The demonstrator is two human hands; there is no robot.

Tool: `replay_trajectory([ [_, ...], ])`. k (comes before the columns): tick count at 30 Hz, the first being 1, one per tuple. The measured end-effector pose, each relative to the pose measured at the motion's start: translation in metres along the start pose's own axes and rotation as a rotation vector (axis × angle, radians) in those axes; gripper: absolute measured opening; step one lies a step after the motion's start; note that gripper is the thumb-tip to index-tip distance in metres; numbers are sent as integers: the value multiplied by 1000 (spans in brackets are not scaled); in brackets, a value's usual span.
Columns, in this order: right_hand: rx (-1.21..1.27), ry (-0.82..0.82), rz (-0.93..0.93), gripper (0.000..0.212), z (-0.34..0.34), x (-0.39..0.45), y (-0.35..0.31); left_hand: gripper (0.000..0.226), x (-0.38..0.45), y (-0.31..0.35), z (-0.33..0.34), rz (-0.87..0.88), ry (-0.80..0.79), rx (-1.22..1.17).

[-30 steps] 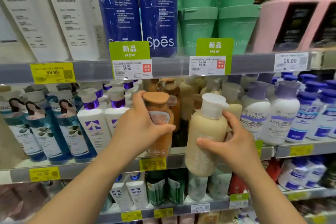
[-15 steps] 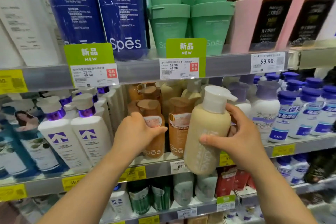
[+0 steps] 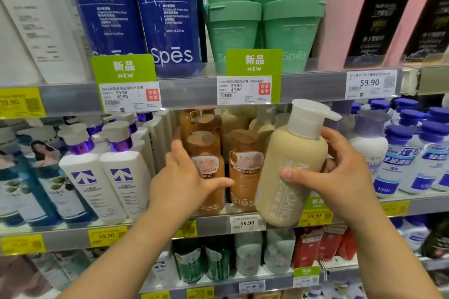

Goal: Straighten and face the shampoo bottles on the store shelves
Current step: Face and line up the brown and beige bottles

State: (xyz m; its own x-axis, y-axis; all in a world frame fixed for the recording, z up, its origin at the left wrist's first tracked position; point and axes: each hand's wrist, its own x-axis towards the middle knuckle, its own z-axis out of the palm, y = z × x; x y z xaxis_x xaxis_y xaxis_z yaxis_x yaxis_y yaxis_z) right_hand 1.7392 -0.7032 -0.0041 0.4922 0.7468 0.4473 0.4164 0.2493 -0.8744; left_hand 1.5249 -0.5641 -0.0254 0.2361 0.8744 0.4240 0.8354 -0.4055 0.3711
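My right hand (image 3: pixel 340 177) grips a cream pump bottle (image 3: pixel 291 172) with a white cap. The bottle is tilted and held in front of the middle shelf's edge (image 3: pixel 211 226), its spout pointing right and its label text running sideways. My left hand (image 3: pixel 179 182) is at an orange-brown Spes bottle (image 3: pixel 209 162) standing at the shelf front. The thumb lies across that bottle's front while the blurred fingers are spread upward along its left side. A second orange-brown Spes bottle (image 3: pixel 245 172) stands just right of it, label forward. More orange and cream bottles stand behind.
White bottles with purple collars (image 3: pixel 107 177) fill the shelf to the left, blue-capped white bottles (image 3: pixel 413 160) the right. Above are blue Spes pouches (image 3: pixel 170 19), green tubs (image 3: pixel 291 24) and pink boxes (image 3: pixel 364 26). Price tags line the shelf edges; a lower shelf holds more bottles.
My left hand's fingers have loosened and spread from their curled grip on the orange-brown bottle. My right hand still holds the cream bottle. The view has shifted slightly right.
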Motion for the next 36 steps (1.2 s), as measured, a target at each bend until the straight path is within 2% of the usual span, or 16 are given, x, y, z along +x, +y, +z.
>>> replay_trajectory([
  [1,5,3,-4,83,-2,0,0,132,-8,3,-1,57,97,10],
  [3,11,-5,-15,84,-6,2,0,118,-24,12,-2,230,251,-4],
  [5,-3,-15,-26,86,-11,5,0,103,-35,23,2,338,235,-13],
  [9,-15,-34,-27,85,-18,9,-1,105,-30,45,21,282,11,-29],
  [14,-56,-75,-6,84,-29,9,1,103,-15,71,40,175,-98,-89],
  [19,-77,-111,-2,86,-39,13,3,95,-11,76,50,124,-12,-81],
  [26,-75,-162,-28,90,-43,23,3,115,-30,71,43,272,34,-252],
  [31,-79,-172,-45,93,-33,27,4,118,-37,64,-1,227,136,-418],
  [36,-99,-212,-71,94,-8,22,7,123,-42,40,-43,132,136,-472],
])
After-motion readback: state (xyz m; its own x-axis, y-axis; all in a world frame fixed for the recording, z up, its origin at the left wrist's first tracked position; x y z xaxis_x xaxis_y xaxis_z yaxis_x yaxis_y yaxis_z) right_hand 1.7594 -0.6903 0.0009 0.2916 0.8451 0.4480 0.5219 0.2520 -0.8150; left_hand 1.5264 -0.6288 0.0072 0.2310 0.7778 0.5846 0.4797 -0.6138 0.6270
